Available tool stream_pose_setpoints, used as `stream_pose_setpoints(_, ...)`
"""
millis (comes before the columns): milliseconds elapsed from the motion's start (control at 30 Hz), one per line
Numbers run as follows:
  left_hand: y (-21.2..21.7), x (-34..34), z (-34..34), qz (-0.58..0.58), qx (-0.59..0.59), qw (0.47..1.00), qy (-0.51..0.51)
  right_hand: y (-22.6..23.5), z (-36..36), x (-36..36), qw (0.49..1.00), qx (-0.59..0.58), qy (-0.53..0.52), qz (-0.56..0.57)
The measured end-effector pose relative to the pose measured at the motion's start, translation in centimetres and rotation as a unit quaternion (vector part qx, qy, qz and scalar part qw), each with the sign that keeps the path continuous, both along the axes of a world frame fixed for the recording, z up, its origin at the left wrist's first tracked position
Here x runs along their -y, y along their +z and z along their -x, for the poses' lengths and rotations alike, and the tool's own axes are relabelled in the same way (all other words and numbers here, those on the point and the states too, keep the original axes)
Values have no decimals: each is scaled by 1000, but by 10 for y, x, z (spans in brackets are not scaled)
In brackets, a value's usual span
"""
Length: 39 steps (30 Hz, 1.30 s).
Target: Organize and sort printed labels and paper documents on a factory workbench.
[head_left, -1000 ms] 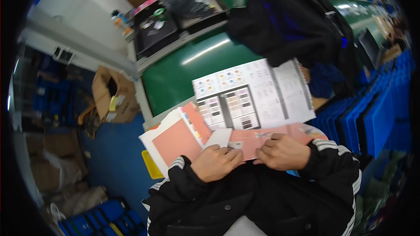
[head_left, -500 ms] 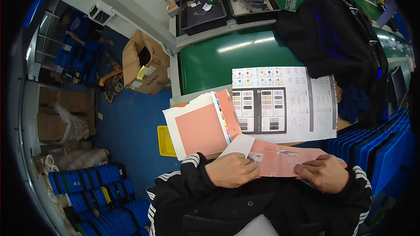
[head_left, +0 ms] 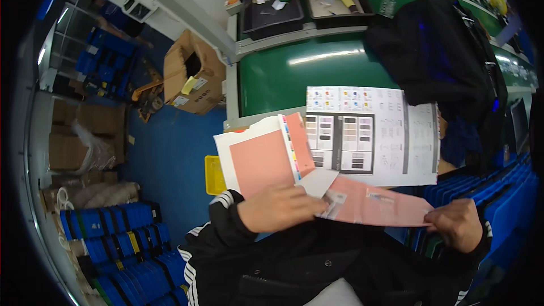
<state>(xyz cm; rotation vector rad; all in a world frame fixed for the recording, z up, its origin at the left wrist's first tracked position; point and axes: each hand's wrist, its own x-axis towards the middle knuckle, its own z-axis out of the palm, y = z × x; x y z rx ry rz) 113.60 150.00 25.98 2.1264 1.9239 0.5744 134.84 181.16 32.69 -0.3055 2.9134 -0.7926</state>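
A folded pink paper sheet (head_left: pixel 391 203) with a glossy clear plastic piece on it stretches between my hands, just in front of my jacket. My right hand (head_left: pixel 456 222) is closed on its right end, thumb and fingers pinching the edge. My left hand (head_left: pixel 283 208), a little blurred, has its fingertips closed on the left end, beside a white folded flap (head_left: pixel 318 181). Behind my left hand, a white-bordered pink print (head_left: pixel 258 161) with a strip of colour patches lies on the table edge. A large printed sheet (head_left: pixel 391 136) with small coloured and grey pictures lies beyond the pink sheet.
On the green table (head_left: pixel 272 79) a black jacket (head_left: pixel 436 51) is heaped at right. Black trays (head_left: pixel 272 14) and a plastic bottle (head_left: pixel 388 0) stand behind. An open cardboard box (head_left: pixel 195 73), a yellow bin (head_left: pixel 213 175) and blue dividers (head_left: pixel 113 221) are at left.
My hands have moved apart, the left hand leftward and the right hand out to the sheet's right end. The pink sheet now hangs more stretched and tilted down to the right. The view has shifted slightly.
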Motion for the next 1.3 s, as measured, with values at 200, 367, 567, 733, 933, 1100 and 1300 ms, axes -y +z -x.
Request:
stream_pose_setpoints(200, -46, 15, 22, -36, 156, 981, 107, -18, 8, -14, 1000, -3, -14, 13)
stream_pose_setpoints(367, -51, 18, 29, 9, 203, 969, 140, -38, 5, -23, 996, -12, -67, 61)
stream_pose_setpoints(567, -69, 14, 35, -17, 319, 928, 193, -61, -5, -38, 980, 24, -142, 138)
stream_pose_setpoints(733, -106, 13, 38, -112, 435, 857, 250, -74, -6, -49, 956, 66, -181, 220)
stream_pose_setpoints(933, -124, 9, 37, -140, 477, 802, 332, -133, -18, -43, 889, -79, -251, 375)
stream_pose_setpoints(1100, -117, 0, 42, -124, 472, 816, 310, -148, -19, -39, 830, -140, -288, 458)
stream_pose_setpoints(1300, -117, -9, 35, -152, 483, 816, 279, -164, -32, -51, 812, -102, -305, 488)
